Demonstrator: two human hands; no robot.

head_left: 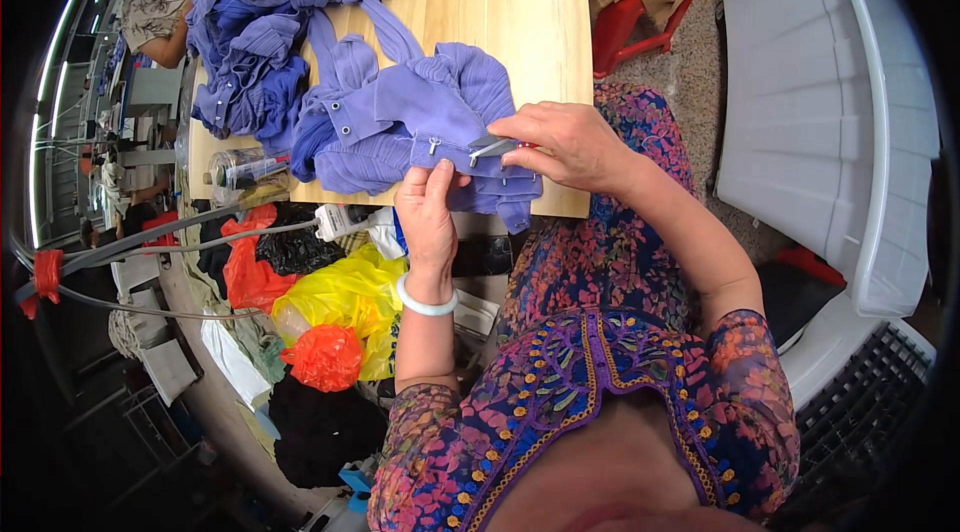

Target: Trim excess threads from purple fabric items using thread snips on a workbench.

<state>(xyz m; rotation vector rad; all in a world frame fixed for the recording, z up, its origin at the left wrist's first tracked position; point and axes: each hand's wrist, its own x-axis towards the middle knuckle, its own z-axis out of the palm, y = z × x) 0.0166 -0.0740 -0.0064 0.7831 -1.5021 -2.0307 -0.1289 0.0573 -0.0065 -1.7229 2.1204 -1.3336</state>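
Here, right hand [565,144] — fingers closed on small metal snips [490,146], blades pointing nine o'clock. Left hand [428,212] pinches purple garment [400,122] edge at seven o'clock of the tips — garment spreads toward eleven o'clock across wooden table [510,2].

Two hands work at one wooden table [520,2]: the left hand [428,215] and the right hand [562,144]. One pair of metal snips [490,146] shows, and one white bangle [425,302]. Below the table lie one yellow plastic bag [345,294], two orange-red bags [322,356] and one clear jar [243,172].
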